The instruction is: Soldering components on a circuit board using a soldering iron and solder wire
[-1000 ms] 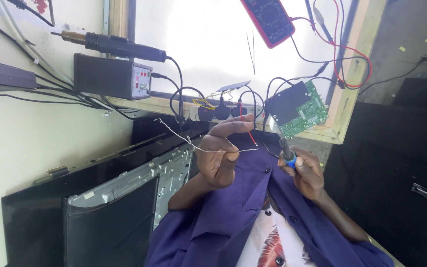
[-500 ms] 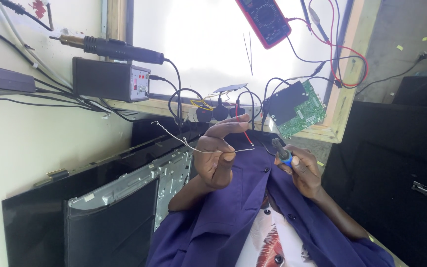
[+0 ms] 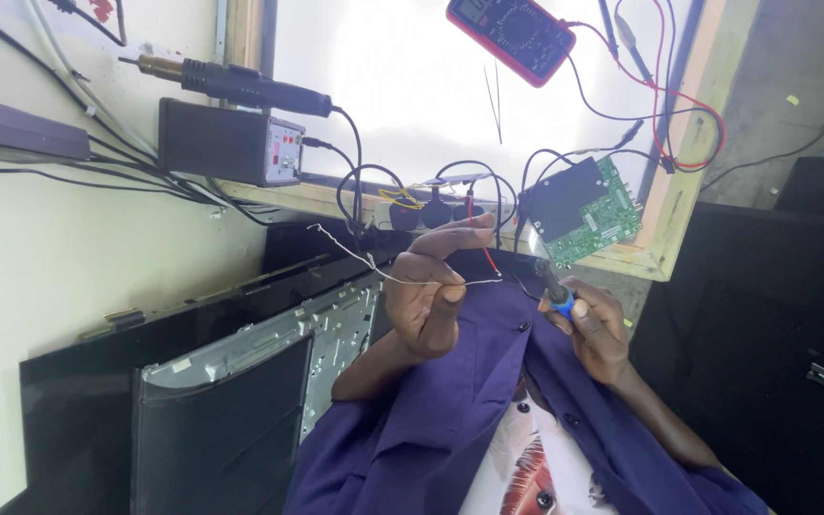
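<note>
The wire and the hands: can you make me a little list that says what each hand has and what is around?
Left hand: pinches a thin silver wire in its fingers
Right hand: grips a soldering iron with a blue collar
Ahead: green circuit board
Top: red multimeter
Left side: black box with a hot-air wand

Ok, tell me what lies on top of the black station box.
A black hot-air handle with a brass-coloured nozzle lies along the top of the black station box, its cable looping down on the panel side. The box's far side is hidden.
</note>
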